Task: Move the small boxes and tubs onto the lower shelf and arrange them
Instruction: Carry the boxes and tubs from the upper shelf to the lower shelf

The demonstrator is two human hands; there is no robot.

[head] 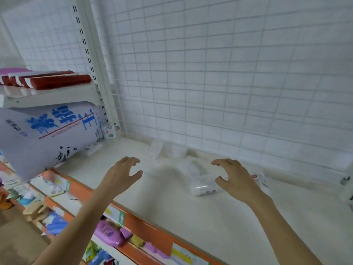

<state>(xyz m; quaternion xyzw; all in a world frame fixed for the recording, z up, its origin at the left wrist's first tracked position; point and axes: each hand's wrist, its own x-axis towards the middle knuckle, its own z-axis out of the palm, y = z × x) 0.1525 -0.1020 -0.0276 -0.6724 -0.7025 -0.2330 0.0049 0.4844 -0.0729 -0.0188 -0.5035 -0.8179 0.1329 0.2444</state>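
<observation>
Both hands reach over the pale shelf (191,217) in the middle of the frame, fingers spread and lightly curved, holding nothing. The left hand (124,174) hangs at centre left with its grip wide; the right hand (236,176) at centre right is equally wide, thumb and fingers apart as if shaped to close round something.

Between them, nearer the right hand, a clear plastic tub (204,185) lies on its side on the shelf, just beside the right thumb but apparently not touched. The hands probably bracket it so either can take it. A small box with a red mark (260,178) lies just behind the right hand, partly hidden. Further back, against the wire grid wall (229,73), blurred clear packets (156,150) lean near the shelf's rear edge; what they are I cannot tell.

At the left a large white sack with blue lettering (49,132) tilts onto the shelf end, under a higher shelf carrying red boxes (57,81). Below the orange shelf edge (145,228), at the bottom of the frame, a lower shelf holds purple packets (108,234); that seems the destination for the tub.
</observation>
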